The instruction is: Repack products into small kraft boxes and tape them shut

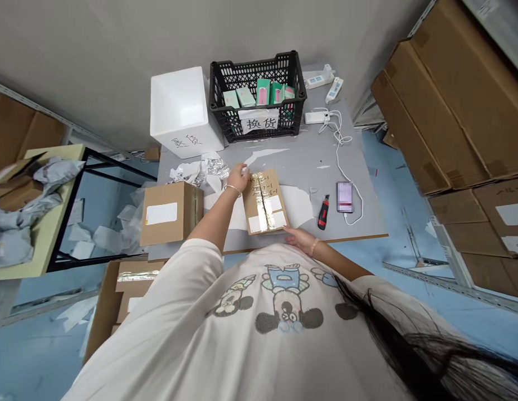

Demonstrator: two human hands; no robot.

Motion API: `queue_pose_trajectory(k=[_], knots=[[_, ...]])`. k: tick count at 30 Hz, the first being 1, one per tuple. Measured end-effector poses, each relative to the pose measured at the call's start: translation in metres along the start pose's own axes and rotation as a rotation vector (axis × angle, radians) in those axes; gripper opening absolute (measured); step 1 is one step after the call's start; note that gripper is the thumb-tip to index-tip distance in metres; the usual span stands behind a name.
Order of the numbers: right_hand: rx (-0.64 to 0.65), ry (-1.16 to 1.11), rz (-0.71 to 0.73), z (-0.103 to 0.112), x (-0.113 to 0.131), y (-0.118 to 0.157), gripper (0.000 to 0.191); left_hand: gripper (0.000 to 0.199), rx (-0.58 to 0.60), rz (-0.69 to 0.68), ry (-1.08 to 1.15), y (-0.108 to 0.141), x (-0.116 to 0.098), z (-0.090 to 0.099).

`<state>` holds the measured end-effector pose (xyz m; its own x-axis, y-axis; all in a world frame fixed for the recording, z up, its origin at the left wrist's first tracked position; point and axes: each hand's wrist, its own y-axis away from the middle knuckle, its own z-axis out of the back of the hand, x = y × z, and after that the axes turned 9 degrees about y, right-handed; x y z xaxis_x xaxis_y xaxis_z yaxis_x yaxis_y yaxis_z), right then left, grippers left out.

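Note:
A taped cardboard box (251,207) with handwriting and white labels on its top lies between my hands on the grey table. At its far left corner is my left hand (239,178), fingers curled against the edge. My right hand (299,240) grips the near right corner, with its fingertips at the box's lower edge. White paper sheets (298,205) lie under and beside the box. To the right of it rests a red and black utility knife (323,213). Crumpled paper and clear plastic (200,170) are heaped just left of my left hand.
Another cardboard box (165,214) stands at the table's left edge. Behind are a white foam box (179,100) and a black crate (259,69) holding several small green boxes. A phone (345,197) with a white cable lies right, near power strips (319,79). Stacked cartons (443,100) stand farther right.

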<state>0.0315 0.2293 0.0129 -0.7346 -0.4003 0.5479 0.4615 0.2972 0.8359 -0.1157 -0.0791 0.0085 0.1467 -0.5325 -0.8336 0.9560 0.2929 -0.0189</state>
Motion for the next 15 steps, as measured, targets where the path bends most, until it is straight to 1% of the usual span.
queue_pose_trajectory(k=[1,2,3,5,7,10,13,15], knots=[[0.075,-0.064,-0.046,-0.003,0.0,-0.002,0.06,0.034,0.103,-0.027,-0.092,-0.004,-0.01,-0.005],[0.103,-0.113,-0.058,-0.006,0.0,-0.004,0.051,0.033,0.188,-0.021,-0.178,-0.006,-0.018,-0.009],[0.096,-0.15,-0.04,-0.009,0.002,-0.006,0.043,0.033,0.253,0.005,-0.25,-0.006,-0.026,-0.013],[0.021,-0.2,0.042,-0.012,0.006,-0.009,0.034,0.033,0.315,0.078,-0.347,-0.003,-0.036,-0.015],[-0.097,-0.204,0.091,-0.01,0.013,-0.01,0.032,0.032,0.311,0.125,-0.388,0.002,-0.041,-0.009],[-0.276,-0.212,0.141,0.001,0.025,-0.011,0.031,0.034,0.266,0.174,-0.393,0.018,-0.039,0.008],[-0.426,-0.222,0.269,0.015,0.04,-0.014,0.033,0.036,0.208,0.224,-0.323,0.046,-0.029,0.02],[-0.504,-0.196,0.362,0.023,0.05,-0.018,0.033,0.034,0.171,0.289,-0.218,0.068,-0.019,0.021]])
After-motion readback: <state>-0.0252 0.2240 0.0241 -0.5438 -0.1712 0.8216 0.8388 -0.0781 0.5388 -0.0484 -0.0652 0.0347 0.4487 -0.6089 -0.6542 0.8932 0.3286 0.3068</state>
